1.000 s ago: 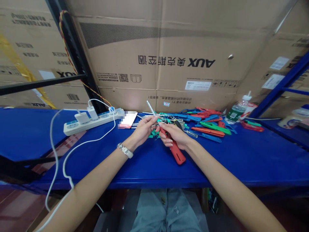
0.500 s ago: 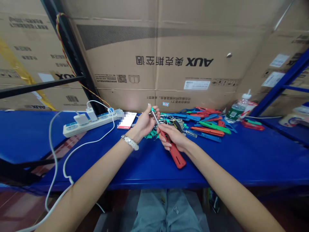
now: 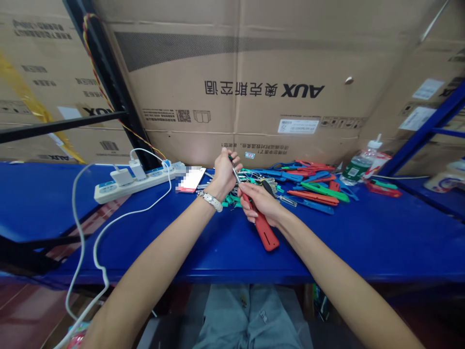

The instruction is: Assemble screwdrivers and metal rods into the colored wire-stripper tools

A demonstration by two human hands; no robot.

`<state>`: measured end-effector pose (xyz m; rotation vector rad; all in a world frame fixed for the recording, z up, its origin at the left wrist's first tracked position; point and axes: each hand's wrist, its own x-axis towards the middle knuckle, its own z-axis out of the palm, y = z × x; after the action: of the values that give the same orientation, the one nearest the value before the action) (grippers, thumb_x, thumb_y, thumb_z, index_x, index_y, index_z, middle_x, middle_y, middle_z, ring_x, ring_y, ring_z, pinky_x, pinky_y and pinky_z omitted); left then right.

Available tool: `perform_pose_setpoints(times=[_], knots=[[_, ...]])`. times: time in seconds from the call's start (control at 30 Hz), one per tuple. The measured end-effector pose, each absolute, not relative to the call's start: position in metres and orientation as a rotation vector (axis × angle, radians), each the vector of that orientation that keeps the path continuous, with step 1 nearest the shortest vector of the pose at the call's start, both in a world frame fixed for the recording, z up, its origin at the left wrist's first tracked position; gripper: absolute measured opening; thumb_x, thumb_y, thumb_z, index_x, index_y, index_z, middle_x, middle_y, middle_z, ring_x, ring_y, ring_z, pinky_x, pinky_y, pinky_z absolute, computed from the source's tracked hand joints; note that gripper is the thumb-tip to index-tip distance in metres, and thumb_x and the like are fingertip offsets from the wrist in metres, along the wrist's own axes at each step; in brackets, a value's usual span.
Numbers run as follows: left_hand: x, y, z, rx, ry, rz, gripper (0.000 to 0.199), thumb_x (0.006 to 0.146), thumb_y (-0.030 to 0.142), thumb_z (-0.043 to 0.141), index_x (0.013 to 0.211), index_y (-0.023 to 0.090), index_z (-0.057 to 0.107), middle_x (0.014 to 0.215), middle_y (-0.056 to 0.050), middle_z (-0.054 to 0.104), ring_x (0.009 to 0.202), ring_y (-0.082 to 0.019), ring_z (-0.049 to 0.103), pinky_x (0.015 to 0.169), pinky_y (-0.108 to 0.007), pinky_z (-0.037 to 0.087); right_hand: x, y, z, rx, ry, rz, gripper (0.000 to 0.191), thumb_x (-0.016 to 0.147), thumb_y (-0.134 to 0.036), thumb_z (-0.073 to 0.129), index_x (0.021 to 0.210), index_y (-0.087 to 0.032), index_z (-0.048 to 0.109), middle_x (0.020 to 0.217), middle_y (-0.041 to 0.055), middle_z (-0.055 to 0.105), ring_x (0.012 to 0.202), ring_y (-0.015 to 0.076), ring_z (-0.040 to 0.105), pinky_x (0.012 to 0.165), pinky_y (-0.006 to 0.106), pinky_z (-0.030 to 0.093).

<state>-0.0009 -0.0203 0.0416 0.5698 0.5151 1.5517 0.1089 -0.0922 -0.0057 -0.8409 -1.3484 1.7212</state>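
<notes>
My right hand (image 3: 259, 201) is closed around a red plastic handle (image 3: 267, 235) with a narrow slot near its lower end, tilted over the front of the blue table. A thin metal rod (image 3: 237, 175) runs from the handle's upper end up to my left hand (image 3: 225, 170). The fingers of that hand are curled around the rod's far end, which has something dark green on it. Whether rod and handle are one piece is hidden by my fingers. Just behind both hands lies a pile of small metal parts with green pieces (image 3: 234, 199). Beside it is a black-and-yellow tool handle (image 3: 268, 188).
Red, blue and green plastic pieces (image 3: 319, 194) are heaped to the right, near a green-labelled bottle (image 3: 358, 167). At left are a white power strip (image 3: 140, 183) with chargers, loose white cables (image 3: 96, 247), and a red-and-white card (image 3: 192, 180). Large cartons (image 3: 254, 58) stand behind.
My left hand has turned about the rod, its wrist shifting right and slightly up, so its back now shows more. My right hand and the red handle have barely moved.
</notes>
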Motion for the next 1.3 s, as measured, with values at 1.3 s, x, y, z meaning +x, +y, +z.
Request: perform_pose_setpoints(times=[1.3], knots=[[-0.101,-0.053,-0.023,2.731,0.943,1.503,0.020,0.103,0.021,0.048,0.115,0.019,0.064,0.103,-0.008,0.062,0.097,-0.022,0.059,0.086,-0.038,0.049,0.112,-0.081,-0.002,-1.044,-1.374,1.546,0.019,0.100,-0.033,0.048,0.099,-0.020,0.062,0.065,-0.0051,0.050,0.044,0.0083,0.041,0.042,0.023,0.037]])
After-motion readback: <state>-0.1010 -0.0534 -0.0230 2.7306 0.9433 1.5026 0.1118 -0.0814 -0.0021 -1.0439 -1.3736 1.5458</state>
